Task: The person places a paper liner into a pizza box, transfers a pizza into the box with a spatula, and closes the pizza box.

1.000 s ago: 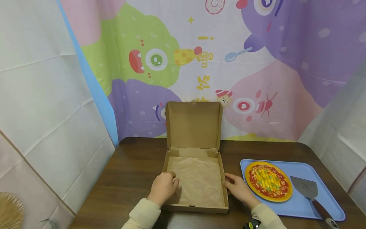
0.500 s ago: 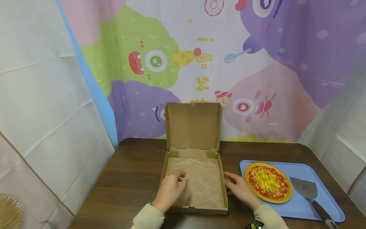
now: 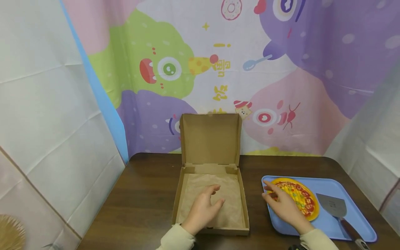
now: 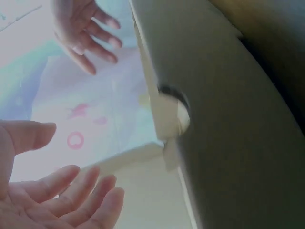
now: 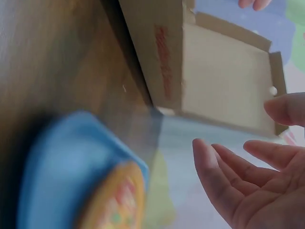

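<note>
An open cardboard pizza box stands mid-table with its lid upright at the back. Brown paper lines its base. Over the front of that lining hovers my left hand, fingers loosely bent and holding nothing. My right hand is above the left part of the blue tray, its relaxed fingers overlapping the pizza in the head view. The pizza has a yellow crust, with red and yellow topping. In the right wrist view nothing lies between the right thumb and fingers.
A pizza spatula with a dark handle lies on the tray's right side. Behind the dark wooden table hangs a cartoon-printed curtain. A straw-coloured round object shows at the lower left.
My right hand has left the box's right side and moved right, over the tray. My left hand has come off the box's left edge and shifted right over the paper.
</note>
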Motion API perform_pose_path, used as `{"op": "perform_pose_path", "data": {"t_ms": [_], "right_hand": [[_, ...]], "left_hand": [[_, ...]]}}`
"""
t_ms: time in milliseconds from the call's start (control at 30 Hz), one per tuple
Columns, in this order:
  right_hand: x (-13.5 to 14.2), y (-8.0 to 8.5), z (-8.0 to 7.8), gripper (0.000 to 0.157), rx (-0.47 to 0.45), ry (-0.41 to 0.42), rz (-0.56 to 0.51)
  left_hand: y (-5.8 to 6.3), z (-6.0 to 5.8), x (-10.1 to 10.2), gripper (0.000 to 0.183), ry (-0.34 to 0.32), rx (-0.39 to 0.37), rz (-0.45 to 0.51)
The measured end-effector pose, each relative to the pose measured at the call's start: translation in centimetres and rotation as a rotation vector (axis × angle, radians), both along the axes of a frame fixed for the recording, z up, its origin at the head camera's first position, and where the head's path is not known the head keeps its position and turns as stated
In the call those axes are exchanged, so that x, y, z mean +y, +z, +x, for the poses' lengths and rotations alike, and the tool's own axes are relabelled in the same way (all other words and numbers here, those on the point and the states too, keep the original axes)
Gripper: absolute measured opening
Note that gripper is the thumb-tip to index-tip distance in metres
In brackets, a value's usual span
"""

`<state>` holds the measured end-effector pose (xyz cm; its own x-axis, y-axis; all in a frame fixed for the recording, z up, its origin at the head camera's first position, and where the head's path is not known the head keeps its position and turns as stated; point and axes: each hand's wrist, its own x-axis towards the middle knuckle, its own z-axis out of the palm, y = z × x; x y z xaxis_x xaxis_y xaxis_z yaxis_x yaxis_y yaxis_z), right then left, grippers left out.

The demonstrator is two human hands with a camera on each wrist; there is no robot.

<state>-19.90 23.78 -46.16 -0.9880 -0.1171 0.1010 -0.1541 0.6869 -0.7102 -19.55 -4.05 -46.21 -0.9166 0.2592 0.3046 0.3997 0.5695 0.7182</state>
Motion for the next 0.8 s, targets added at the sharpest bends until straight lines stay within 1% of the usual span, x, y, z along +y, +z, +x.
{"op": "perform_pose_path", "data": {"t_ms": [200,300,400,467,567,633,733,800], "right_hand": [[2.8,1.9,1.2,0.057,0.136,-0.041,0.157],[4.5,2.8,1.6,0.062,0.14,-0.059,0.227],[6.3,3.3,2.0,0.066,0.113,-0.086,0.28],[7.6,3.4,2.2,0.068,0.117,-0.104,0.302],[9.4,3.1,2.4,0.069,0.138,-0.139,0.35],[10.6,2.8,2.5,0.07,0.138,-0.149,0.363],[12.3,2.4,2.7,0.074,0.112,-0.163,0.392],[13.4,2.1,2.8,0.079,0.069,-0.162,0.412]], "left_hand": [[-0.3,0.0,1.5,0.056,-0.114,-0.111,0.019],[-0.5,0.1,2.3,0.061,-0.158,-0.128,0.016],[-0.6,0.1,3.2,0.065,-0.194,-0.127,-0.002],[-0.7,0.1,3.8,0.068,-0.214,-0.135,-0.004],[-0.8,0.1,4.8,0.072,-0.242,-0.172,0.0],[-0.8,0.2,5.4,0.074,-0.262,-0.191,0.002],[-0.7,0.3,6.3,0.076,-0.281,-0.199,-0.021],[-0.7,0.3,6.8,0.077,-0.285,-0.204,-0.038]]}}
